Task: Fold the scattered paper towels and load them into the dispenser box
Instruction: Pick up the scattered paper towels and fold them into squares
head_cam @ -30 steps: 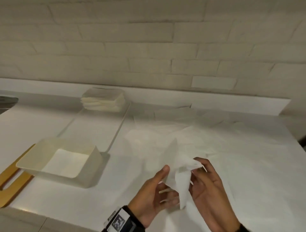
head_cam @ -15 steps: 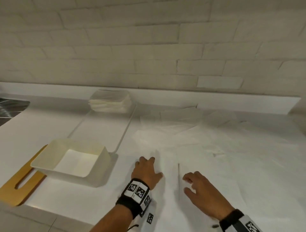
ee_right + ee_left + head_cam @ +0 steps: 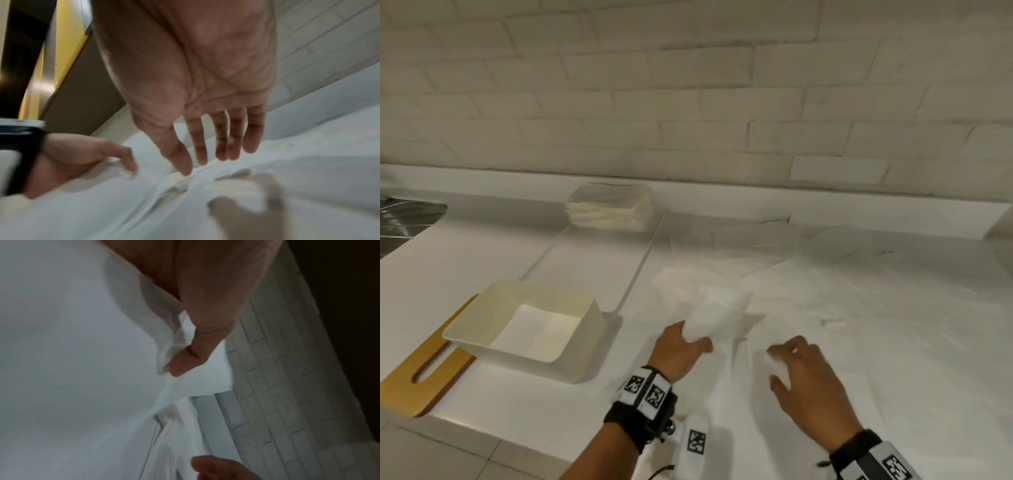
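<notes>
A white paper towel [image 3: 726,387] lies flat on the white counter in front of me. My left hand [image 3: 695,342] grips its far left edge and holds that part [image 3: 714,317] raised off the counter. In the left wrist view the thumb pinches the towel edge [image 3: 167,360]. My right hand [image 3: 779,359] rests on the same towel with straight, spread fingers [image 3: 221,146], holding nothing. The cream dispenser box [image 3: 585,346] stands open to the left, with a white sheet on its floor. More loose towels [image 3: 825,291] are scattered behind my hands.
A stack of folded towels [image 3: 609,210] sits at the far end of a flat white tray [image 3: 585,270]. A yellow board [image 3: 417,383] lies under the box's left side. A sink edge [image 3: 400,219] shows far left. A brick wall backs the counter.
A second ago both hands held the towel up in the air. They then laid it flat on the counter. Now the left hand has taken the towel's edge and raised it.
</notes>
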Demonstrator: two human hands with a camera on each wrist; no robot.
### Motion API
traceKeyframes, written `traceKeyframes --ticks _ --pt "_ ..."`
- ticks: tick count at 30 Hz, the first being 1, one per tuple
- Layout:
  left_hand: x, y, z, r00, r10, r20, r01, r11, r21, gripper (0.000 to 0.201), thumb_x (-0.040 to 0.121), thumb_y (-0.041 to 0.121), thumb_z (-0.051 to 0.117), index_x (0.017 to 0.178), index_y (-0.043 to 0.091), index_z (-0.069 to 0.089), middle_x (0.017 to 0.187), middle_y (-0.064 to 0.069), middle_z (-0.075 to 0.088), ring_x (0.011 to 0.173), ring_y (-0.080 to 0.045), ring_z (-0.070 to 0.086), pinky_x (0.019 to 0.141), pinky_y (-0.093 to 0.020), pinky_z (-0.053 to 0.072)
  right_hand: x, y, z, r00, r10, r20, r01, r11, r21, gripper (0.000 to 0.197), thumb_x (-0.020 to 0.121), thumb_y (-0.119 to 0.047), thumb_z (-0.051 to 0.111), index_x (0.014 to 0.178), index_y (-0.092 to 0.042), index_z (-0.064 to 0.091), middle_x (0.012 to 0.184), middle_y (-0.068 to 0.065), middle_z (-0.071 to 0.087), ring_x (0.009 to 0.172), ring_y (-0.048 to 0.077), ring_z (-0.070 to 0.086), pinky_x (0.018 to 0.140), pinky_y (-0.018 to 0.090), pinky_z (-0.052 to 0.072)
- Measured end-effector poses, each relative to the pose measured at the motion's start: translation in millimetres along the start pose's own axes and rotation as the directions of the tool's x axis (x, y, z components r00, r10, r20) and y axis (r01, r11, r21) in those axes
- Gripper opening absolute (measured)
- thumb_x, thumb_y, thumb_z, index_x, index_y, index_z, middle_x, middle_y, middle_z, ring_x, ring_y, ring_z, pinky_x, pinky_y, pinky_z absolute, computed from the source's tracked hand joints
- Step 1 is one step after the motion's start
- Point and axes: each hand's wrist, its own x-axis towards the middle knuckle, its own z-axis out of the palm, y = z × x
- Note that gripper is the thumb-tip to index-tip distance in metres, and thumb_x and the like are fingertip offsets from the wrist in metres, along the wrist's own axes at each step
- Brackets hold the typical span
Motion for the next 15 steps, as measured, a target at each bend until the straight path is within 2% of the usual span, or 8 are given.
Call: traceKeyframes --ticks 1,3,6,8,10,12,13,15 --pt "-6 1 -8 0.997 0.073 -0.039 -0.074 0.997 -0.030 0.029 0.082 0.010 0.076 0.099 0.030 0.064 0.101 0.004 0.072 0.089 -0.013 0.065 0.067 -0.012 0.046 3 4 -4 0.998 0.040 -0.048 -0.043 0.998 -0.046 0.047 0.096 -0.037 0.054 0.141 -0.027 0.045 0.134 -0.006 0.042 0.120 0.013 0.044 0.095 0.026 0.045" --pt "-21 5 -27 0.981 0.175 -0.087 -0.182 0.979 -0.087 0.036 0.080 0.010 0.081 0.104 0.031 0.064 0.103 0.010 0.073 0.095 -0.010 0.069 0.074 -0.011 0.050 6 13 -7 0.996 0.084 -0.004 -0.084 0.987 -0.133 0.054 0.097 -0.043 0.051 0.146 -0.025 0.037 0.141 -0.002 0.039 0.125 0.016 0.042 0.093 0.026 0.046" --pt "-37 17 -53 0.972 0.229 -0.054 -0.234 0.909 -0.344 0.054 0.064 0.026 0.091 0.113 0.019 0.070 0.105 -0.002 0.078 0.099 -0.019 0.074 0.077 -0.025 0.060 9 19 -2 0.995 0.068 0.069 -0.054 0.980 -0.191 0.041 0.096 -0.034 0.056 0.136 -0.025 0.050 0.131 -0.002 0.049 0.115 0.017 0.049 0.078 0.027 0.047" --pt "-40 22 -62 0.976 0.220 -0.004 -0.181 0.790 -0.586 0.069 0.058 0.025 0.089 0.122 0.009 0.066 0.113 -0.012 0.076 0.104 -0.031 0.073 0.080 -0.037 0.062 10 19 0 0.998 0.058 0.015 -0.054 0.983 -0.176 0.020 0.087 -0.020 0.069 0.107 -0.025 0.067 0.102 -0.005 0.060 0.089 0.016 0.056 0.056 0.026 0.044" --pt "-43 27 -61 0.976 0.208 0.065 -0.099 0.687 -0.720 0.053 0.071 0.014 0.087 0.121 0.009 0.068 0.115 -0.015 0.074 0.105 -0.033 0.072 0.081 -0.041 0.062 10 17 -5 0.994 0.077 -0.082 -0.088 0.986 -0.143 0.016 0.078 -0.013 0.077 0.078 -0.023 0.065 0.073 -0.009 0.052 0.064 0.012 0.049 0.041 0.022 0.031" --pt "-47 26 -49 0.970 0.184 0.159 0.000 0.654 -0.756 0.029 0.077 0.011 0.084 0.105 0.010 0.078 0.111 -0.017 0.075 0.099 -0.032 0.074 0.079 -0.040 0.062 8 13 -11 0.984 0.102 -0.149 -0.113 0.992 -0.065 0.012 0.086 -0.017 0.068 0.081 -0.023 0.060 0.073 -0.011 0.049 0.063 0.012 0.049 0.041 0.026 0.037" --pt "-48 23 -39 0.962 0.165 0.219 0.053 0.671 -0.740 0.031 0.072 0.014 0.087 0.101 0.008 0.080 0.111 -0.019 0.075 0.097 -0.032 0.074 0.077 -0.040 0.062 6 11 -16 0.976 0.104 -0.192 -0.108 0.994 -0.008 0.009 0.091 -0.019 0.062 0.085 -0.024 0.057 0.078 -0.011 0.052 0.066 0.013 0.053 0.046 0.030 0.045" --pt "-52 17 -14 0.942 0.122 0.311 0.134 0.714 -0.687 0.054 0.052 0.021 0.095 0.100 0.002 0.080 0.112 -0.024 0.073 0.094 -0.034 0.074 0.076 -0.040 0.061 0 5 -29 0.963 0.105 -0.250 -0.053 0.977 0.205 0.011 0.096 -0.019 0.054 0.089 -0.027 0.051 0.079 -0.010 0.055 0.060 0.009 0.053 0.056 0.032 0.050"
